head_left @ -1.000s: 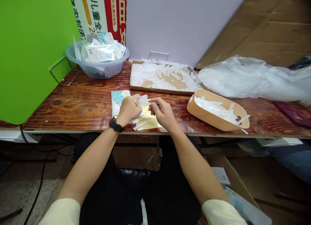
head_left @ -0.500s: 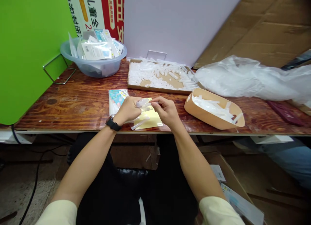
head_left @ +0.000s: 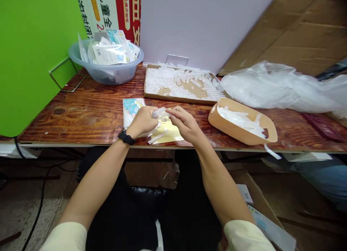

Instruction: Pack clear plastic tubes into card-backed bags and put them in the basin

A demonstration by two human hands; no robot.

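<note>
The left hand (head_left: 143,121), a black wristwatch (head_left: 124,137) on its wrist, and the right hand (head_left: 185,125) met above the middle of the reddish varnished wooden surface (head_left: 81,117). The fingers of both hands were pressed together, pinching a small translucent white plastic piece (head_left: 159,113) held just over a yellow paper sheet (head_left: 169,132). A loose white plastic stick (head_left: 156,137) lay across the sheet. At ten o'clock from the hands sat a stack of blue-and-white printed packets (head_left: 131,110); at twelve, a shallow cardboard tray (head_left: 179,99) heaped with white plastic pieces; at three, a tan scoop-shaped tray (head_left: 238,135) of similar sticks. A white plastic strip (head_left: 271,152) jutted past the surface's front edge at four o'clock.

If the pinch eased, the slick piece could slip and land among the loose stick. A brush from the right forearm could knock the strip to the floor.
</note>
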